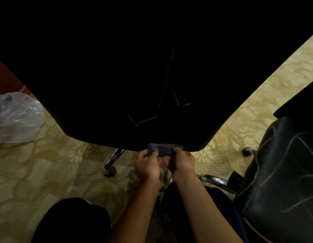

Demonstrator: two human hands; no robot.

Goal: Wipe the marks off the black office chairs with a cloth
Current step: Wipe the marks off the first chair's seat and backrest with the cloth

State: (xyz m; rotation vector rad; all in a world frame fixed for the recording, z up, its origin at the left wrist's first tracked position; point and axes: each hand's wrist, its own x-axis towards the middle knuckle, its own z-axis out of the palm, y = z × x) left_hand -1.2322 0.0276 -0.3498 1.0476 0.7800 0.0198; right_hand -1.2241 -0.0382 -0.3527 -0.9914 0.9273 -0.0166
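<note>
The cloth [165, 149] is a dark blue-grey folded pad held against the lower edge of the black chair [152, 76], near the middle of that edge. The left hand [147, 164] grips the left end of the cloth, with fingers curled round it and the thumb on the near side. The right hand [182, 163] grips the right end in the same way, fingers closed on the fabric. The two hands sit just beside each other, almost touching at the knuckles. The chair surface fills the upper part of the view and is very dark; faint reddish seam lines cross it, but any marks on it cannot be made out. Below the chair edge, a chrome leg [112, 158] with a black caster [110, 171] stands on the patterned beige carpet [55, 163]. A clear plastic bag [17, 116] lies on the carpet at the left. A second black chair [283, 181] stands at the right, near the right forearm.
</note>
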